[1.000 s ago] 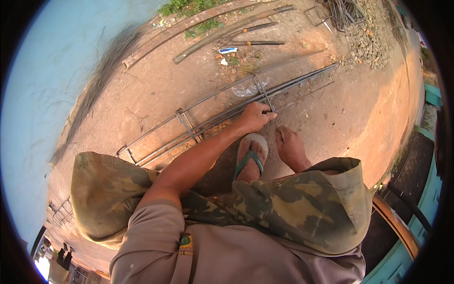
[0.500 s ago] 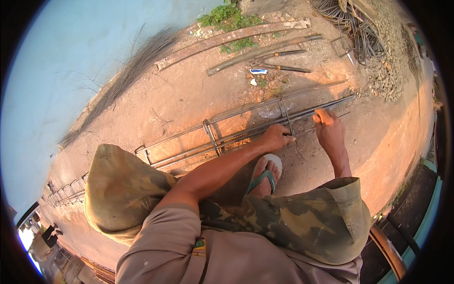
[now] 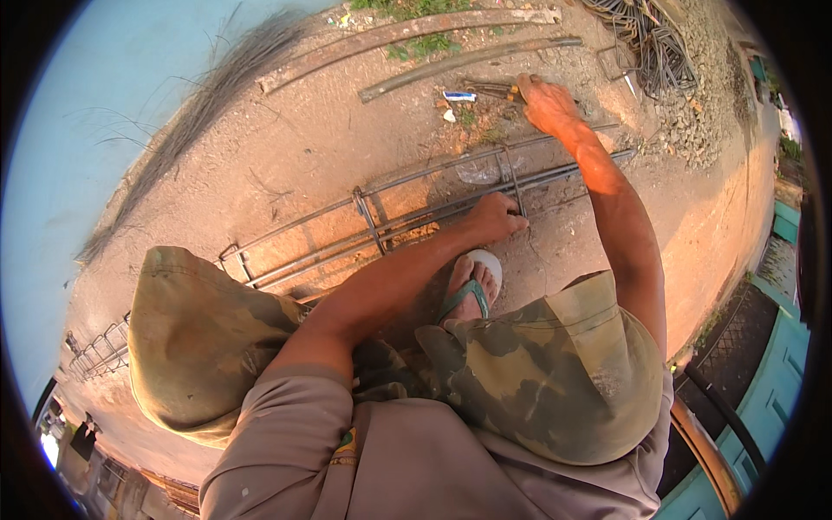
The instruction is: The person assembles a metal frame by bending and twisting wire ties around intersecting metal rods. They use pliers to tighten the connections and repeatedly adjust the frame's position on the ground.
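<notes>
A long cage of steel rebar (image 3: 334, 261) with square stirrups lies on the dirt in front of me. My left hand (image 3: 497, 217) is closed around its near side, beside a stirrup (image 3: 512, 180) toward the right end; the fingertips are partly hidden. Farther off, my right hand (image 3: 546, 106) is reaching over the cage and grips the handles of a long-handled bolt cutter (image 3: 494, 88) lying on the ground. Its jaws point left, and much of the handles is behind the hand. My sandalled foot (image 3: 469, 290) rests just this side of the cage.
Two long bars, one flat and rusty (image 3: 407, 36), one round (image 3: 468, 65), lie beyond the cutter. A bundle of thin wire (image 3: 195, 121) runs along the blue wall. Bent stirrups (image 3: 663, 52) are heaped beside gravel (image 3: 702, 130) at the far right. Another cage (image 3: 100, 353) lies at left.
My right hand has moved from above the cage's right end out to the bolt cutter and taken its handles, which are now closer together. My left hand stays on the cage.
</notes>
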Demonstrator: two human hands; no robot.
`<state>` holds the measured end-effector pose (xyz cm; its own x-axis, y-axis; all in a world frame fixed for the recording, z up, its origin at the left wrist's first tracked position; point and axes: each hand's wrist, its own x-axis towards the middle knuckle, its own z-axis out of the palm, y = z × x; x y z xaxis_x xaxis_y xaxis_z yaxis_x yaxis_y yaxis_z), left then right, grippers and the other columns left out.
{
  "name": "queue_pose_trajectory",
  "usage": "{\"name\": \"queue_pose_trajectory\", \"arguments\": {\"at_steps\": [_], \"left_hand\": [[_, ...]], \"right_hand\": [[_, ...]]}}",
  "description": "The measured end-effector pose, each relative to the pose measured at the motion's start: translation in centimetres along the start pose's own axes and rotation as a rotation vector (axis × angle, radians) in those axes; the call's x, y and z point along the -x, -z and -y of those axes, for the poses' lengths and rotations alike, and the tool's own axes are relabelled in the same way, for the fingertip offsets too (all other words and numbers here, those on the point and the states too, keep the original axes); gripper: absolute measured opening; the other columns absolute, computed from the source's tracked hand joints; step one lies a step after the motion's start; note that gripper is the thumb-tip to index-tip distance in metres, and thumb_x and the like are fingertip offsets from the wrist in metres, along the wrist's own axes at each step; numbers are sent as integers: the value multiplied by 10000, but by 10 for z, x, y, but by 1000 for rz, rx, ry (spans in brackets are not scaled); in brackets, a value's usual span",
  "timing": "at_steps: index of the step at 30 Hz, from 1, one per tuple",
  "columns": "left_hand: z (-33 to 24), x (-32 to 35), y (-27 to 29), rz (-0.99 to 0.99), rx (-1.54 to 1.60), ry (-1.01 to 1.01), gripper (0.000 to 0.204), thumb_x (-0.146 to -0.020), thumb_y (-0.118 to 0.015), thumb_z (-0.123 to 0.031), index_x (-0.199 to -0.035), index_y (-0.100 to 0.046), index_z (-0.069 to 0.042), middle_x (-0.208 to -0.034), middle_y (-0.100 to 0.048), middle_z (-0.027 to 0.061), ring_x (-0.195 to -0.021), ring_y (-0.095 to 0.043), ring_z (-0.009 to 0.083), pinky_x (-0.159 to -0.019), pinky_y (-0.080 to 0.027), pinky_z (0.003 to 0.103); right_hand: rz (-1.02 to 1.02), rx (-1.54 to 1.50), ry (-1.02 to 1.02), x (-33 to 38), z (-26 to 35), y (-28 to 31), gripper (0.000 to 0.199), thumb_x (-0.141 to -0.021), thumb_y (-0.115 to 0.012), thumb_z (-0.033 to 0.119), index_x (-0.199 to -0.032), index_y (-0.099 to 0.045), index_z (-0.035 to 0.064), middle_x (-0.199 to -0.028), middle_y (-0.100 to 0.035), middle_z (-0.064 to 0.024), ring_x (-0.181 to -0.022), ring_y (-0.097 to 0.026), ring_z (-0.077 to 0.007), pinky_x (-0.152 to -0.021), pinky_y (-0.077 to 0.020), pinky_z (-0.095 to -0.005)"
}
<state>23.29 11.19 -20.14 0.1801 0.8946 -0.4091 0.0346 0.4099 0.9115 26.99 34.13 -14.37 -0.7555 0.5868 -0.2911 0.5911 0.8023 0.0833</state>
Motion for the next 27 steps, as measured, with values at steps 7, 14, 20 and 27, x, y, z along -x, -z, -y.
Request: {"name": "queue_pose_trajectory", "arguments": {"at_steps": [7, 14, 20, 27], "left_hand": [[-15, -1, 6, 172, 215, 117, 234, -855, -652, -225, -812, -689, 2, -615, -596, 50, -493, -512, 124, -459, -393, 305], [-19, 3, 16, 172, 203, 138, 319, -913, -579, -282, -774, -662, -7, -523, -548, 49, -426, -520, 137, -410, -381, 314], [-19, 4, 16, 166, 157, 112, 355, -937, -569, -311, -764, -658, -14, -510, -553, 54, -419, -537, 142, -421, -392, 318], [-20, 5, 14, 161, 78, 94, 382, -952, -561, -328, -750, -649, -15, -517, -541, 53, -427, -518, 137, -439, -386, 315]], "right_hand": [[217, -944, -538, 149, -37, 68, 111, -847, -622, 102, -953, -630, 73, -800, -678, -79, -769, -680, -186, -554, -541, -330], [386, -710, -414, 275, 13, 36, 514, -777, -524, -59, -1267, -558, 95, -1090, -628, -152, -991, -630, -286, -764, -559, -367], [301, -217, -266, 293, 46, 25, 592, -779, -534, -46, -1348, -490, 112, -1246, -455, -272, -1159, -477, -460, -895, -497, -485], [348, -15, -198, 295, 45, 34, 544, -841, -513, -3, -1376, -453, 72, -1360, -358, -350, -1289, -365, -514, -953, -452, -549]]}}
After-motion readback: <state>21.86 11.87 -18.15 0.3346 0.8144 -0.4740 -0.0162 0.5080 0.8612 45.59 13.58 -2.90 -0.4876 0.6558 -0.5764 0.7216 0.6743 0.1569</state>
